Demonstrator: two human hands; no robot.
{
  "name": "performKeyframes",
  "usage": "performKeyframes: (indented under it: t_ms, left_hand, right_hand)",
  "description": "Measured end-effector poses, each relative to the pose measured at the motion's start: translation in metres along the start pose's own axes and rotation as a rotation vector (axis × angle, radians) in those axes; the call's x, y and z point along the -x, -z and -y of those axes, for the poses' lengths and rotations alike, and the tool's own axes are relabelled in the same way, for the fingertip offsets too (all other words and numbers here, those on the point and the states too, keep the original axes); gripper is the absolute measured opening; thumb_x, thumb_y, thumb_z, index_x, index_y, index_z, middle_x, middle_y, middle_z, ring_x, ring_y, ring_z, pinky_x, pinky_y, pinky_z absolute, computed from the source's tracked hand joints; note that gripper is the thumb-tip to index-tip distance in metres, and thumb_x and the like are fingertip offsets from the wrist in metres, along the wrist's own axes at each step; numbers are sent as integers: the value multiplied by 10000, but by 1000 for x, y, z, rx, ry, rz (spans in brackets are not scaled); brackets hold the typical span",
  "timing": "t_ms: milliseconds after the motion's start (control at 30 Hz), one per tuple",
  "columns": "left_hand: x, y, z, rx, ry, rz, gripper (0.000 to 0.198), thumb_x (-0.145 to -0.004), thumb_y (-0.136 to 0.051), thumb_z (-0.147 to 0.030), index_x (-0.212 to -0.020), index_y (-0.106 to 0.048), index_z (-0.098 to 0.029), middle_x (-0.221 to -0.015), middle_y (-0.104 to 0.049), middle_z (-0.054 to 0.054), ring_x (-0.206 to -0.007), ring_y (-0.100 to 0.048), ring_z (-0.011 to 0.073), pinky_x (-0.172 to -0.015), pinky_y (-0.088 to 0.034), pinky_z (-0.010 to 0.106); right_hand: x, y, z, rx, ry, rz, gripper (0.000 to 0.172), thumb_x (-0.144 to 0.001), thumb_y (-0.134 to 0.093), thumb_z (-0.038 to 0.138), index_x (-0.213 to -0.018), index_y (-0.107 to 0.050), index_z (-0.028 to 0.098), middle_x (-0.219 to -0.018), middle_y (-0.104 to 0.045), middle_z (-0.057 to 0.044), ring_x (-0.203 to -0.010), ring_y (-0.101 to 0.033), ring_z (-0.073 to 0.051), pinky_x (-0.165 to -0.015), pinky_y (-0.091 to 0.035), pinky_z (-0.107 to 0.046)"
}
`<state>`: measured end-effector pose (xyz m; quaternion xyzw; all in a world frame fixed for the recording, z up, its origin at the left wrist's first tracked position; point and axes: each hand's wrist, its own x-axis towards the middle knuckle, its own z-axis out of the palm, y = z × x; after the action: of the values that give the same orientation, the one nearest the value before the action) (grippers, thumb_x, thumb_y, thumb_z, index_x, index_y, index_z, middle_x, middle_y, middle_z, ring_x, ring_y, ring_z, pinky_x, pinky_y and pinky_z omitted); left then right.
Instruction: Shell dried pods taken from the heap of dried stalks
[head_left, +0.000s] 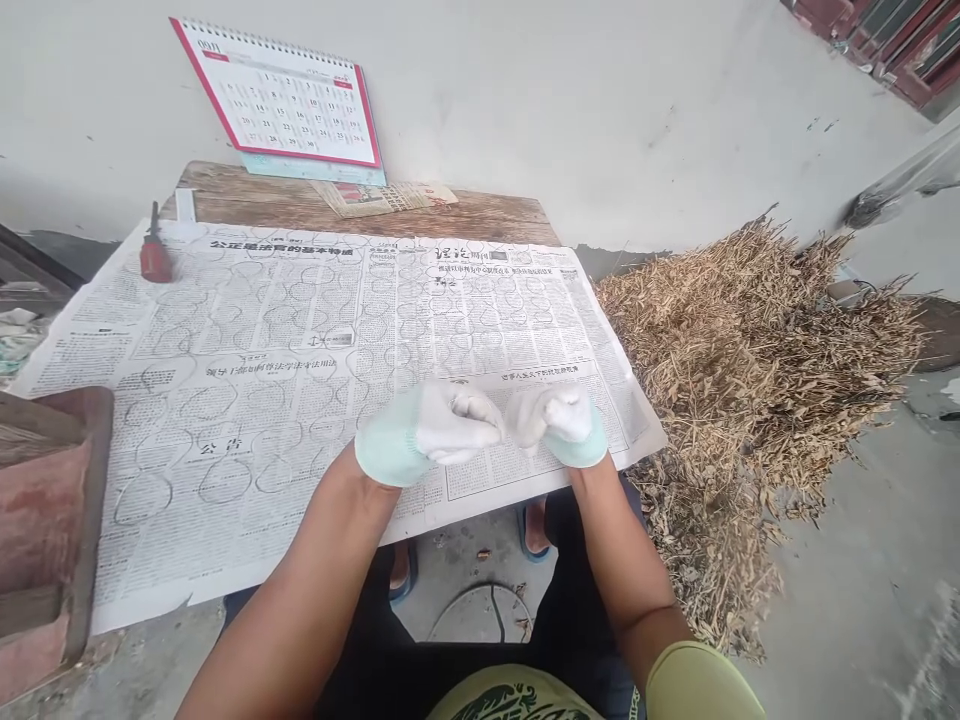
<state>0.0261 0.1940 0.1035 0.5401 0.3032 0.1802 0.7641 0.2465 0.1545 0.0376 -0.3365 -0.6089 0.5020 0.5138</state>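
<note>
My left hand (457,425), in a white glove with a pale mint cuff, is held over the near part of a newspaper sheet (300,400). Its fingers are curled and pinched together. Close beside it is my right hand (553,415), gloved the same way, fingers also closed. The fingertips nearly meet, and whatever is between them, if anything, is too small or hidden to make out. Thin dark looping outlines, many like figure eights, cover the newspaper; I cannot tell whether they are drawn or are thin wire.
A desk calendar (292,105) stands at the back of the wooden table (495,212). A red-handled screwdriver (155,258) lies at the back left. A reddish wooden chair (45,530) is at the left, a heap of dried stalks (720,400) on the right.
</note>
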Motion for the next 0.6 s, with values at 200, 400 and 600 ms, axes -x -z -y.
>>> performKeyframes:
  t_ms: [200,400,600]
  left_hand:
    - [-2,0,1,9,7,-5,355,-672,-762,-139,-415,-526,-205,-379,-388,-24,-372,-273,55,-437,-114,252]
    - [-6,1,-6,78,-96,-130,464,-726,-823,-340,-425,-491,-220,-352,-303,-46,-350,-258,57,-423,-139,258]
    - [-9,9,4,98,-99,-157,410,-696,-892,-455,-514,-613,-216,-357,-313,-60,-353,-262,62,-423,-162,258]
  right_hand:
    - [-6,2,3,-93,-24,47,710,-1000,-474,760,-523,-632,258,-513,-590,-55,-759,-704,-250,-707,-604,-407]
    - [-15,3,19,-183,-87,6,989,-832,-204,1025,-807,-744,197,-626,-653,-83,-853,-724,-270,-783,-611,-418]
    - [-11,-17,10,-190,-16,-101,433,-1033,-575,576,-876,-760,216,-618,-641,-11,-659,-672,-209,-703,-590,-388]
